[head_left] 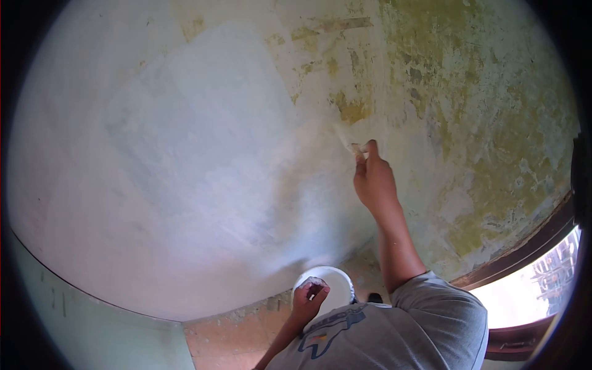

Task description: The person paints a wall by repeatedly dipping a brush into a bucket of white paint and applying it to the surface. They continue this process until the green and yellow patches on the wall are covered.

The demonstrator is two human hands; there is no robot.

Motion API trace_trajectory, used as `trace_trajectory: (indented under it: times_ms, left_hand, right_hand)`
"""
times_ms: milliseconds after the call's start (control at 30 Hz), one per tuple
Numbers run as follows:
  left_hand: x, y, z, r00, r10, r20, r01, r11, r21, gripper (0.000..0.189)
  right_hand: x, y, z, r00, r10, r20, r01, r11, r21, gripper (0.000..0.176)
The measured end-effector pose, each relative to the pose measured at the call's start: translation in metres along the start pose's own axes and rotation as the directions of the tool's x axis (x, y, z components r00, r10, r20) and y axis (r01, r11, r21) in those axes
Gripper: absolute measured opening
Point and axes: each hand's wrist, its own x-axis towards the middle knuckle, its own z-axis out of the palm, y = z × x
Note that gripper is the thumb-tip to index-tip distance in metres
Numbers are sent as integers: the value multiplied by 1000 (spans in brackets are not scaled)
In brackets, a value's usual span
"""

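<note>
My right hand (pixel 374 176) is raised against the wall (pixel 209 135), its fingers closed on a small putty knife (pixel 356 148). The pale blade touches the wall just below a patch of yellowed old paint (pixel 353 108). My left hand (pixel 306 301) is low in front of my body, over the left side of a white bucket (pixel 346 282). Its fingers are curled and look smeared with white. What they hold, if anything, I cannot make out.
Smooth whitish coating covers the wall's left and middle; flaking yellow-green paint (pixel 468 68) covers the right. A brown-framed window (pixel 518 280) is at lower right. Tiled floor (pixel 228 336) shows below, and a pale green wall (pixel 105 327) meets it at lower left.
</note>
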Motion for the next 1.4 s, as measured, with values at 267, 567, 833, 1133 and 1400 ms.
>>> trace_trajectory:
  times_ms: [267,567,833,1133,1400]
  left_hand:
    - [-6,8,-11,994,-10,-107,-9,985,-173,6]
    - [-9,6,-16,985,-53,-164,19,979,-204,4]
    - [-26,1,13,895,-159,-417,75,975,-210,7]
    - [-102,2,16,724,-287,-627,171,956,-240,7]
    - [-198,-39,5,906,-285,-315,227,952,-207,7]
  right_hand:
    - [33,33,42,925,-297,-238,322,944,76,7]
    - [4,30,-12,985,-47,163,73,984,-160,19]
    - [17,56,54,923,-342,-177,362,927,94,19]
    - [-174,219,90,932,203,301,-146,969,-201,37]
    - [-293,166,58,477,472,742,-850,462,253,21]
